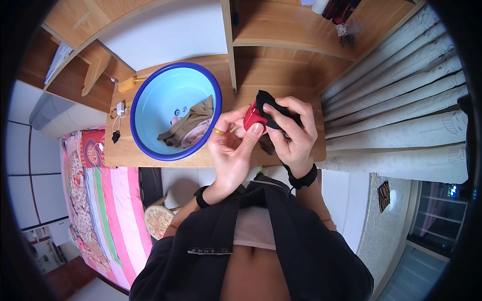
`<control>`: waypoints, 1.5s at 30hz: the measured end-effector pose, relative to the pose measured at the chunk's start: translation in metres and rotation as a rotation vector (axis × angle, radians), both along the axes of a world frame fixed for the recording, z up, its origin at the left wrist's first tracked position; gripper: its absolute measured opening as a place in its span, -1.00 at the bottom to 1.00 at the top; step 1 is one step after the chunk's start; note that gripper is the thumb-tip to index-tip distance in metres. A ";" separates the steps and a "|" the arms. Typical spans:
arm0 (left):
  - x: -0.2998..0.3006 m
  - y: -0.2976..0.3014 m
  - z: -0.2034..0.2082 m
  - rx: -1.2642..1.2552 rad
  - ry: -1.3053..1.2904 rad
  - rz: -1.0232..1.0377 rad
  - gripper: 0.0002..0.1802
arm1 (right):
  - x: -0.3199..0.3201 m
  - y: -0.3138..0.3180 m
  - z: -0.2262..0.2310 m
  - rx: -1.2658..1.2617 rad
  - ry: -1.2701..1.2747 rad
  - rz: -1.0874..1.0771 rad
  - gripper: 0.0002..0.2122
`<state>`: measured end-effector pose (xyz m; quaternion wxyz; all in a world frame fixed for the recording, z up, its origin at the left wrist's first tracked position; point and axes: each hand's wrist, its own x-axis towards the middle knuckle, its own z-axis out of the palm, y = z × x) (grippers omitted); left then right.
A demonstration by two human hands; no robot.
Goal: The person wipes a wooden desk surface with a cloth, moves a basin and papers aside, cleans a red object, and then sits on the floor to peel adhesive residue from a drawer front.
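Note:
In front of my chest, above the desk, both my hands meet at a small glossy red object [254, 119] and a piece of black cloth [266, 102]. My left hand [230, 153], a gold ring on one finger, pinches the red object between thumb and fingers. The black cloth is bunched in the fingers of my right hand [297, 133], pressed against the red object; its exact kind cannot be made out. To the left stands a light-blue basin with a dark blue rim [133, 118]. An olive-brown cloth [190, 122] and a pale pink patterned cloth [199, 133] lie inside it.
The wooden desk [120, 156] carries the basin, a white charger [120, 107] and a yellow power strip [127, 84]. Something brown [267, 145] is partly hidden below my hands. Around are shelves [281, 37], a grey curtain [401, 113], a round stool [158, 220] and a pink-striped bed [118, 210].

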<state>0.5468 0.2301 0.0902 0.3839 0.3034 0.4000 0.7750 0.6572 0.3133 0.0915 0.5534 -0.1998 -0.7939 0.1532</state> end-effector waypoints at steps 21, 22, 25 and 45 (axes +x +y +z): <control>-0.002 0.003 -0.009 0.185 0.049 -0.040 -0.65 | 0.003 -0.001 0.008 -0.073 0.176 0.129 -0.70; -0.001 0.004 -0.011 0.220 0.030 -0.044 -0.65 | 0.005 -0.001 0.006 -0.034 0.168 0.114 -0.73; 0.001 0.006 -0.013 0.226 0.038 -0.021 -0.64 | 0.010 0.000 0.000 0.012 0.169 0.097 -0.73; -0.006 0.004 -0.013 0.112 0.052 -0.159 -0.63 | 0.012 -0.003 0.002 -1.053 0.705 0.470 -0.78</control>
